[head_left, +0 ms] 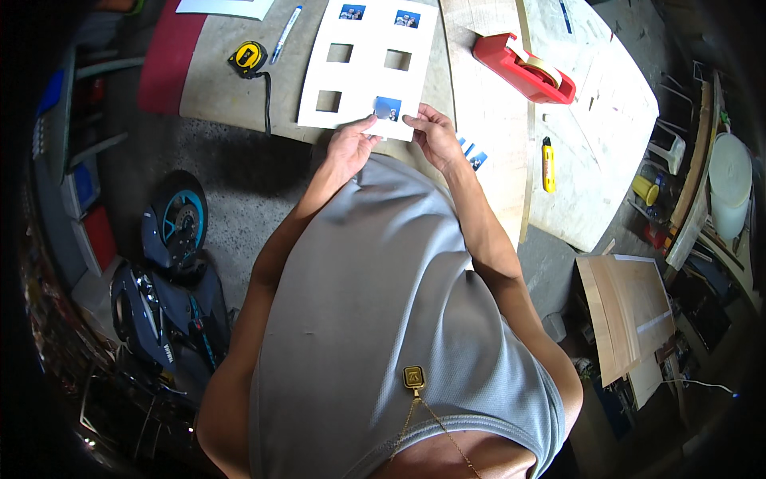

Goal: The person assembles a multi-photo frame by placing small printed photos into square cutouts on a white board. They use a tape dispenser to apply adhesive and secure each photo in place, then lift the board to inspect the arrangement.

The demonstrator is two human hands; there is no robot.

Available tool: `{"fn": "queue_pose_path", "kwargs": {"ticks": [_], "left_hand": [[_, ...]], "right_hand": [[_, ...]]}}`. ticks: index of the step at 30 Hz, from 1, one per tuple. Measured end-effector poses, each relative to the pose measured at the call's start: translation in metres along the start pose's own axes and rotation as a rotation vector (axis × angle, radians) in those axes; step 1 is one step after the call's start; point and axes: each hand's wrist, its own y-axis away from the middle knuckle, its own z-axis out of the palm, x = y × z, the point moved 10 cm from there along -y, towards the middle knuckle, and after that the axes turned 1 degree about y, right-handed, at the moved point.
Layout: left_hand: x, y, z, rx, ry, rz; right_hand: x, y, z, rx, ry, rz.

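Observation:
A white card sheet (363, 80) with square cut-out windows lies at the front edge of the table. Small blue photos fill three windows: two at the far end and a photo (389, 109) at the near right. The other three windows show the tabletop through them. My left hand (351, 146) grips the sheet's near edge, thumb on top beside the near photo, fingers partly hidden underneath. My right hand (435, 134) pinches the sheet's near right corner between thumb and fingers. Just right of that hand lie small loose photos (476, 157), partly covered by my wrist.
A red tape dispenser (527, 72) and a yellow cutter knife (548, 165) lie on the right. To the left are a tape measure (248, 57) with a dark strap and a marker pen (287, 34). A motorcycle (171, 287) stands on the floor at left; cardboard (626, 311) leans at right.

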Motion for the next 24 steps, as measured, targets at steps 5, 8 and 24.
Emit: {"fn": "queue_pose_path", "kwargs": {"ticks": [5,8,24], "left_hand": [[0.0036,0.0016,-0.0008,0.034,0.026,0.041],[0.0051,0.0030,0.0005,0.045,0.036,0.049],[0.0076,0.0046,0.0023,0.044,0.025,0.068]], "right_hand": [[0.0013,-0.0001,-0.0028,0.033,0.011,0.013],[0.0017,0.0001,-0.0032,0.036,0.014,0.018],[0.0067,-0.0045,-0.0077,0.037,-0.023,0.019]]}}
